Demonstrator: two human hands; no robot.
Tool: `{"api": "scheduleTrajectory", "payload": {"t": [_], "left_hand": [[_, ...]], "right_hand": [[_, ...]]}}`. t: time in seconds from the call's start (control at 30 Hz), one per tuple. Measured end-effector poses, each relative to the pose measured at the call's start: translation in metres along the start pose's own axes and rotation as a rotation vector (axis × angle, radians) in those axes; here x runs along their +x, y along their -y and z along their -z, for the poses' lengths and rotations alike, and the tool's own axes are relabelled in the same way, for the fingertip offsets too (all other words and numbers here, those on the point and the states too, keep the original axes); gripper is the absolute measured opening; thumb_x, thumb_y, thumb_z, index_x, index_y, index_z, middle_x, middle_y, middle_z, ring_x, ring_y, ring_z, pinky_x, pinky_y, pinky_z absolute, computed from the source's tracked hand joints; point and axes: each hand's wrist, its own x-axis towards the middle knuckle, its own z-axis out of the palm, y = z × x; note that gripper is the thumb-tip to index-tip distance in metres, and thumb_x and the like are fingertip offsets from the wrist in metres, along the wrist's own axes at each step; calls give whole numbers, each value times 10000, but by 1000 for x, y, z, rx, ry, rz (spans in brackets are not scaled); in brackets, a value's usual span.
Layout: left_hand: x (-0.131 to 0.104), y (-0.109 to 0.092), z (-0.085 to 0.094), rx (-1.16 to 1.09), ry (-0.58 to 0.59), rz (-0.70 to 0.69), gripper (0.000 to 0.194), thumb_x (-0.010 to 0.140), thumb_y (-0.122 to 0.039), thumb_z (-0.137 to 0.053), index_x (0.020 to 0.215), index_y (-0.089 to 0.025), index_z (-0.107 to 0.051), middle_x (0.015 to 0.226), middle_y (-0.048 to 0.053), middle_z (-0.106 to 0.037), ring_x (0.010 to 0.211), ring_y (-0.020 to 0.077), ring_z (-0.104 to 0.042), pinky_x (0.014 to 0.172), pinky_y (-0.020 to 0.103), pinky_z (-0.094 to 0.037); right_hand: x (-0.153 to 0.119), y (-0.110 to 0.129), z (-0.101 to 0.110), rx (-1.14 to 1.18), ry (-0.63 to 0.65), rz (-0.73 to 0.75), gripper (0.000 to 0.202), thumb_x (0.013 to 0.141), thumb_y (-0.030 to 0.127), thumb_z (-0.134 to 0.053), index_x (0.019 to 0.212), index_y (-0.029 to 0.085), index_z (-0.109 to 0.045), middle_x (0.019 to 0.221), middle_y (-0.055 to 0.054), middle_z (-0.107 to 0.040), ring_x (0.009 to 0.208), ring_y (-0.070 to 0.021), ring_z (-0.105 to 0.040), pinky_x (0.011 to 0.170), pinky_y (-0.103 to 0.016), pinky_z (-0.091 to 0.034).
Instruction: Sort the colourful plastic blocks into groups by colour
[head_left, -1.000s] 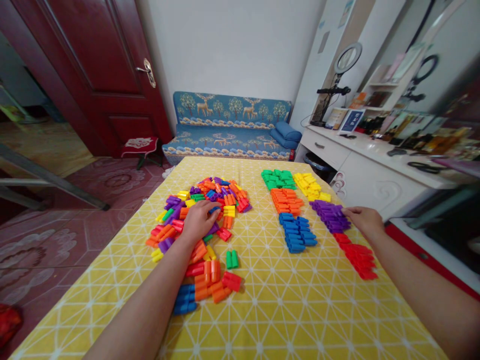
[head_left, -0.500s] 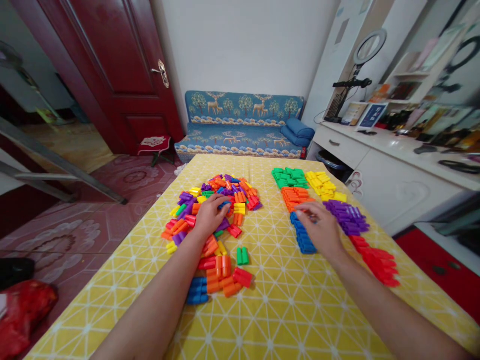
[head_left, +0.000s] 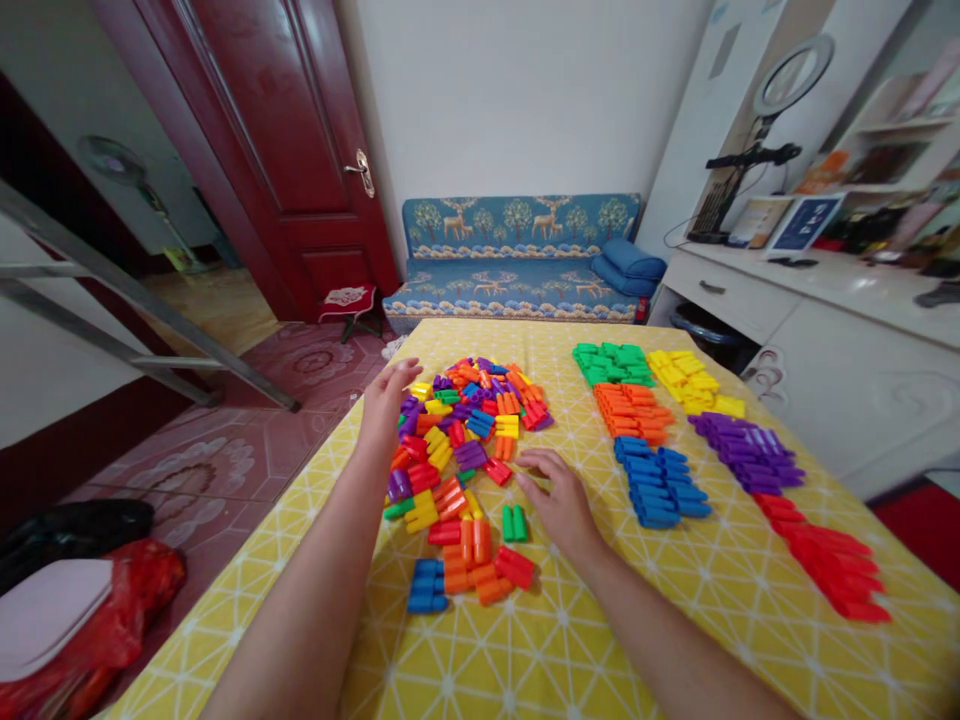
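A mixed pile of plastic building blocks [head_left: 470, 455], shaped like joined tubes, lies on the yellow tablecloth. My left hand [head_left: 386, 400] hovers at the pile's left edge, its fingers stretched out and holding nothing that I can see. To the right of the pile is my right hand [head_left: 559, 500], thumb and fingers apart, close to a red block [head_left: 497, 471]. A green block [head_left: 514, 523] lies just left of that hand. Farther right, blocks lie grouped by colour: green [head_left: 611, 364], orange [head_left: 632, 413], blue [head_left: 658, 484], yellow [head_left: 690, 380], purple [head_left: 746, 452] and red [head_left: 829, 560].
The patterned tablecloth [head_left: 510, 660] covers the table. Beyond it stands a blue sofa [head_left: 510, 285]. A white dresser [head_left: 817, 360] runs along the right side. On the left are a metal ladder [head_left: 187, 320], a small stool [head_left: 349, 300] and a red bag [head_left: 142, 600].
My right hand has left the blue group and come over to the pile's right side. My left hand has shifted from the pile's middle to its left edge. The view has turned slightly left.
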Motion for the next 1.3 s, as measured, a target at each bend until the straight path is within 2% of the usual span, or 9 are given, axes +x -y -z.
{"api": "scheduleTrajectory", "payload": {"t": [0.13,0.27,0.47,0.7,0.8,0.93,1.07,1.2,1.3], "left_hand": [[6,37,36,526,-127,-60,507,774,-544,-605,1094,-162,-697,1183,143,-683,1201,340,-560,1032,497,-396],[2,64,40,446,29,20,535,873,-593,-425,1095,-188,-695,1158,107,-704,1138,287,-614,964,428,-467],[1,52,1,598,271,-144,610,823,-581,-547,1299,-201,-584,1314,125,-607,1217,288,-555,1037,429,-412],[-7,22,-45,841,402,-369,587,799,-570,-628,1316,-300,-573,1397,111,-530,1269,320,-507,1051,484,-389],[-5,12,-63,912,431,-425,614,806,-594,-604,1334,-285,-561,1416,129,-508,1305,343,-464,1073,502,-355],[12,5,-83,1051,547,-329,689,772,-667,-579,1381,-358,-489,1458,73,-474,1286,339,-487,1050,454,-384],[26,4,-100,1094,685,-321,828,674,-669,-665,1413,-369,-441,1466,65,-463,1246,346,-523,1011,417,-426],[18,4,-111,1065,608,-381,801,657,-600,-716,1384,-350,-492,1414,98,-498,1186,367,-562,952,430,-472],[3,3,-111,983,538,-398,611,738,-477,-691,1321,-348,-563,1371,79,-533,1096,314,-624,891,384,-510]], "right_hand": [[4,-6,-3,44,-107,-61,315,852,330,-551,1132,193,-595,1183,-127,-585,1100,-230,-564,900,-420,-512],[7,-14,-7,113,-185,-106,512,873,400,-522,1346,219,-445,1374,-147,-458,1252,-231,-480,969,-440,-491],[22,-25,-8,135,-216,-168,675,879,469,-481,1469,226,-258,1531,-150,-264,1409,-226,-310,1030,-425,-444],[81,-36,-16,-193,-309,-217,667,893,438,-442,1425,49,-343,1546,-250,-198,1461,-277,-164,1136,-458,-271],[105,-37,-20,-273,-267,-217,664,917,472,-396,1427,47,-365,1527,-231,-279,1432,-275,-257,1138,-444,-262],[124,-40,-23,-380,-161,-202,596,915,526,-399,1385,170,-480,1365,-143,-544,1261,-288,-494,1078,-463,-331],[129,-50,-20,-281,-173,-140,500,910,525,-410,1258,225,-609,1268,-83,-629,1174,-265,-548,1040,-432,-371],[126,-56,-17,23,-197,-64,484,881,514,-455,1205,202,-635,1211,-86,-654,1118,-245,-575,1009,-415,-413],[120,-56,-20,211,-157,-26,475,820,449,-564,1231,214,-603,1250,-75,-629,1124,-228,-582,998,-396,-437]]}}
